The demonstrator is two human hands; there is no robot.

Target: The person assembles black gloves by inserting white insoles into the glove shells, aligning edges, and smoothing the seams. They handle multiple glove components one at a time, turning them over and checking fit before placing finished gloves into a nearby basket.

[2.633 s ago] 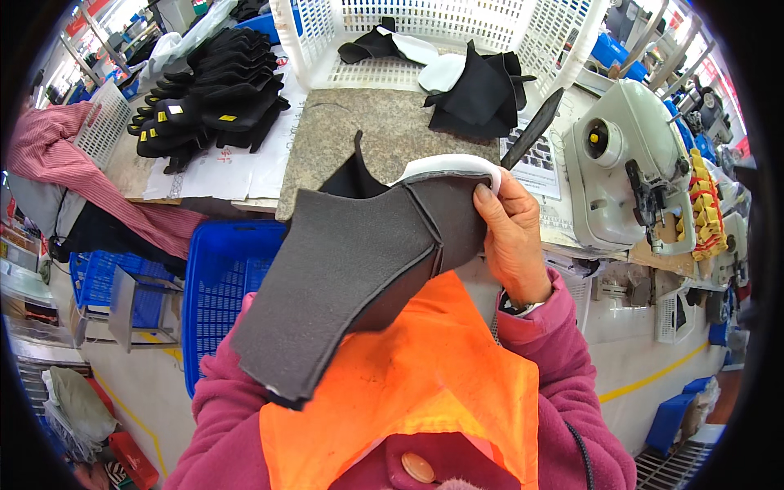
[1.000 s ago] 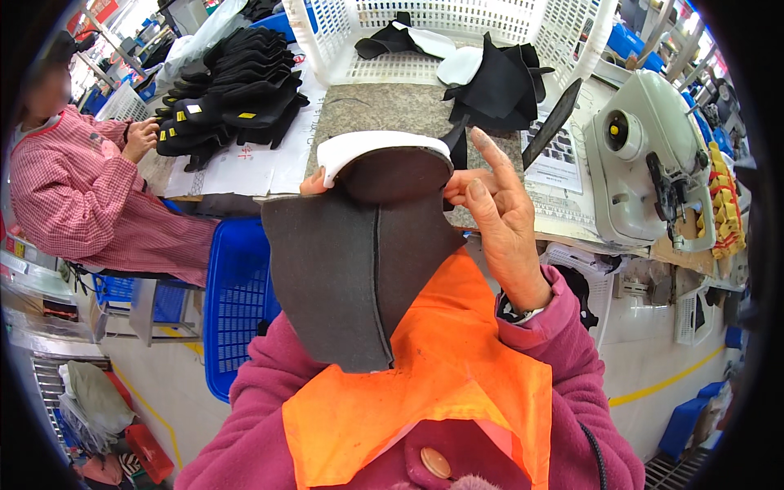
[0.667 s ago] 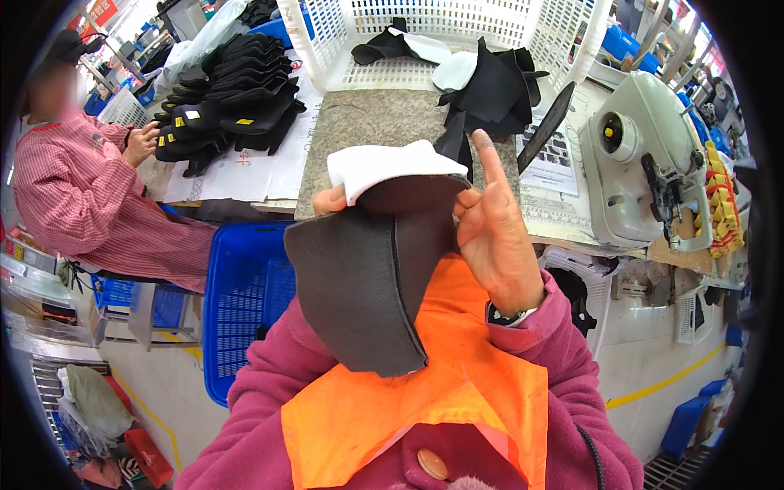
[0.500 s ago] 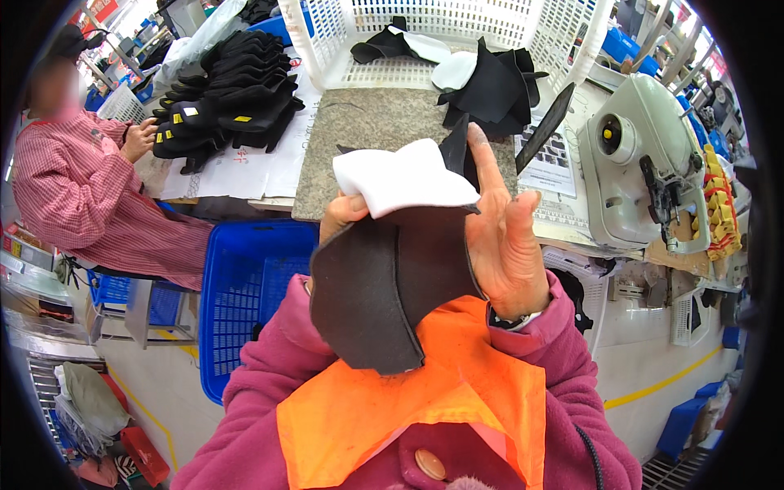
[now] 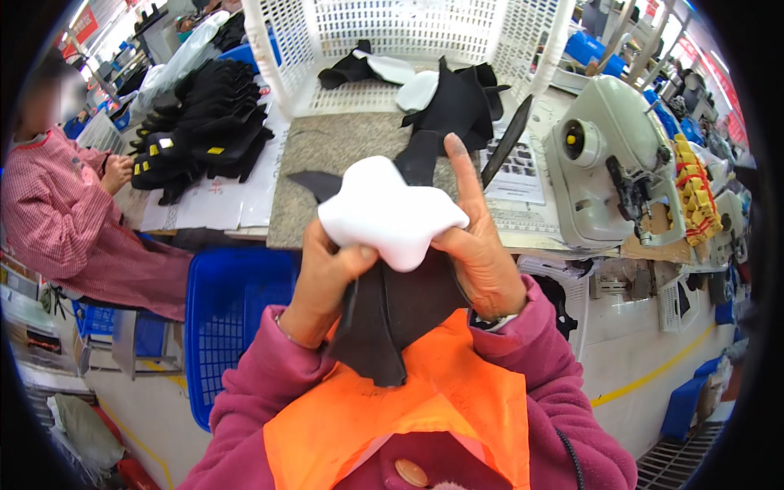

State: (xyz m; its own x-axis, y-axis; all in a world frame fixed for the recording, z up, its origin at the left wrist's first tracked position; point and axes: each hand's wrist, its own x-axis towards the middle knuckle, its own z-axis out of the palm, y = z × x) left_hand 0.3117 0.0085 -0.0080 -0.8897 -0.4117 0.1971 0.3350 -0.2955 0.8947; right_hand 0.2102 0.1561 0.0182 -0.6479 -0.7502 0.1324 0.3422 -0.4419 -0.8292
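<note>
My left hand (image 5: pixel 321 282) grips white pad (image 5: pixel 388 208) at lower left, right hand (image 5: pixel 488 269) at right tip, forefinger (image 5: pixel 464 171) raised; dark fabric (image 5: pixel 380 327) below.

The white pad (image 5: pixel 388 204) was smooth and softly lobed, its broad face turned up, with a rounded bulge drooping at its lower edge. It sat over the upper part of the dark cloth piece (image 5: pixel 367 335), which hung below it, brownish black and narrowing to a blunt lower end, with a raised seam running down its length. The two were held up between the hands: the left hand (image 5: pixel 320 282) had its thumb along the pad's lower left edge, the right hand (image 5: pixel 480 261) its thumb at the lower right corner. Dark flaps poked out behind the pad at left and upper right (their joins, if any, were hidden).
</note>
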